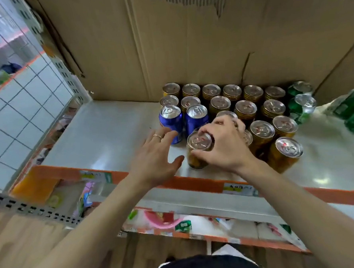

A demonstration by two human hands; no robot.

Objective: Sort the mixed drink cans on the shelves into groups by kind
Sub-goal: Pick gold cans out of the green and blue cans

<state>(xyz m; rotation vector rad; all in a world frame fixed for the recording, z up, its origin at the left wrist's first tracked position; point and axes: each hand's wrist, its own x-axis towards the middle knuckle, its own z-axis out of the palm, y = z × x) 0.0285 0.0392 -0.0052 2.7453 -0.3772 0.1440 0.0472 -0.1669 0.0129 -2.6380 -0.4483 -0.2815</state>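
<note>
Near the shelf edge, gold can upright, in fingers of right hand.

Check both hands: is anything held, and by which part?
The right hand grips a gold can from above, fingers and thumb around its top rim. The left hand is open and holds nothing.

We take this for a shop: a white metal shelf edged with an orange price strip bearing paper labels, perforated uprights, drink cans ranked in rows (gold, blue, green), and packaged goods on the near lower shelf.
</note>
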